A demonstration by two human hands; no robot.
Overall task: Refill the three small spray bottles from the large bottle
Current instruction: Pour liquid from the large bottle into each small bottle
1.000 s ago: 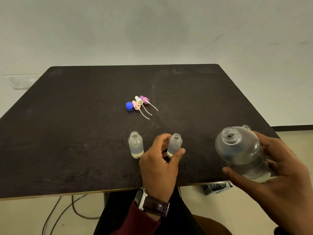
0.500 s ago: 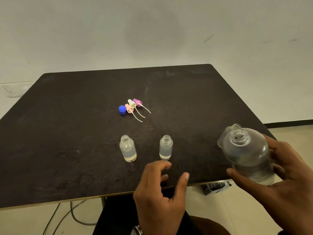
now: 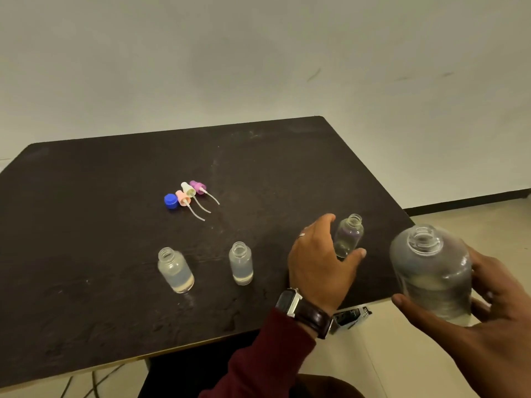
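Observation:
Three small clear bottles stand uncapped on the black table [image 3: 86, 225]. The left bottle [image 3: 175, 270] and the middle bottle [image 3: 240, 262] hold some liquid. The right bottle [image 3: 349, 235] looks nearly empty; my left hand [image 3: 319, 259] curls round it, thumb at its base and fingers behind it. My right hand [image 3: 488, 317] grips the large clear bottle [image 3: 431, 271], uncapped and upright, just past the table's right front corner. Three spray heads, pink [image 3: 183, 198], white [image 3: 188, 188] and purple [image 3: 197, 185], lie beside a blue cap [image 3: 171, 201] mid-table.
The table's front edge runs close to my body and its right edge passes under the large bottle. A small black object [image 3: 350, 314] lies on the floor below that corner. Cables [image 3: 94, 380] hang under the table at the left.
My left hand let go of the middle bottle, drew back, then reached right and closed round the right small bottle. The large bottle stayed in my right hand near the table's corner.

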